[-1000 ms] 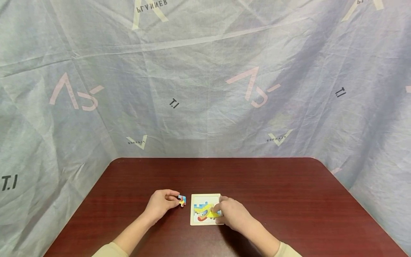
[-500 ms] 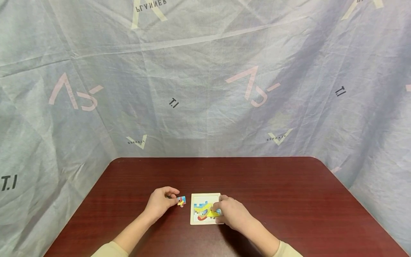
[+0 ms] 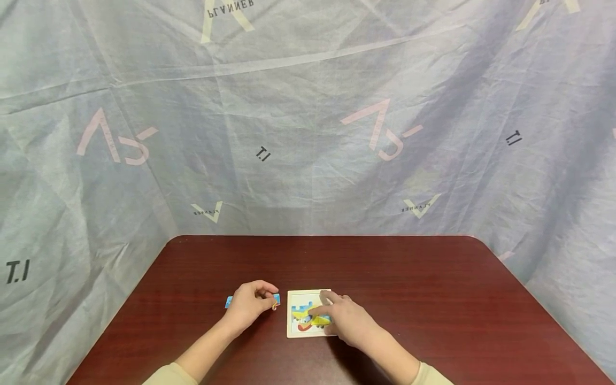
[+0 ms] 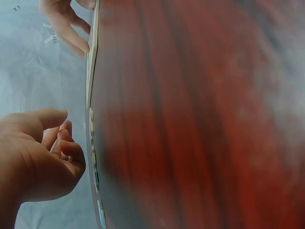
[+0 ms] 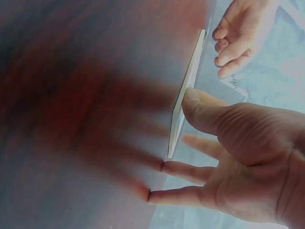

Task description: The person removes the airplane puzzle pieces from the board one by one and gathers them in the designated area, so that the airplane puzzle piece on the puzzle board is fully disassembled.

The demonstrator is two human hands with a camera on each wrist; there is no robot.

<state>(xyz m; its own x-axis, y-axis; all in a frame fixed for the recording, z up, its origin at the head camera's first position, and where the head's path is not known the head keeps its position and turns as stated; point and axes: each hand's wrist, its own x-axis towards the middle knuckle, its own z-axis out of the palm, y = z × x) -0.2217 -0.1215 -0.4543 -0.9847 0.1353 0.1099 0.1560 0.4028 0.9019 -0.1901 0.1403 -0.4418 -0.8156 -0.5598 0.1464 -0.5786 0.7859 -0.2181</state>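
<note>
My left hand (image 3: pixel 247 302) hovers left of the puzzle tray with loosely curled fingers. A blue and yellow jigsaw piece (image 3: pixel 276 298) shows at its fingertips, partly covered by the thumb. Another blue jigsaw piece (image 3: pixel 228 302) peeks out behind the wrist side of this hand. In the left wrist view, a gap separates the hand from flat jigsaw pieces (image 4: pixel 95 167) on the table. My right hand (image 3: pixel 348 315) rests over the right side of the square puzzle tray (image 3: pixel 290 327), fingers spread and fairly straight. Its thumb touches the tray in the right wrist view. Inside lies a partly covered yellow airplane picture.
The dark red wooden table (image 3: pixel 433 283) extends around both hands, with rounded far corners. A grey printed cloth (image 3: pixel 308 187) hangs behind it and along both sides.
My left hand has shifted right, uncovering a blue piece on its left and overlapping the other piece more. The right hand's upper fingers have straightened and spread over the tray.
</note>
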